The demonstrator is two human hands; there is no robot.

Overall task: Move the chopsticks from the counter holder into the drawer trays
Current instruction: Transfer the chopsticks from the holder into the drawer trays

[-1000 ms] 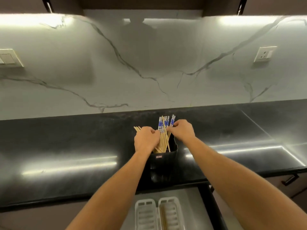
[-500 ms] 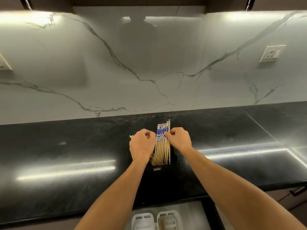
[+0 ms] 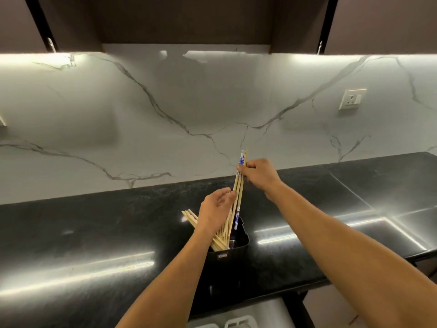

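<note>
A black holder point(image 3: 236, 252) stands on the black counter point(image 3: 94, 233) near its front edge. My right hand point(image 3: 259, 176) grips a bundle of wooden chopsticks point(image 3: 237, 200) near their blue-and-white tops, lifted partly out of the holder and tilted. My left hand point(image 3: 214, 213) is around the lower part of that bundle, fingers curled against it. More chopsticks point(image 3: 189, 215) lean out to the left behind my left hand. White drawer trays point(image 3: 238, 323) peek in at the bottom edge.
A marble backsplash rises behind the counter, with a wall socket point(image 3: 352, 99) at the right. Dark upper cabinets point(image 3: 189, 20) hang overhead. An open drawer point(image 3: 272, 311) sits below the counter's front edge.
My right hand has risen up and to the right, drawing a bundle of chopsticks partly out of the holder. My left hand loosened its fist around them. The camera tilted upward.
</note>
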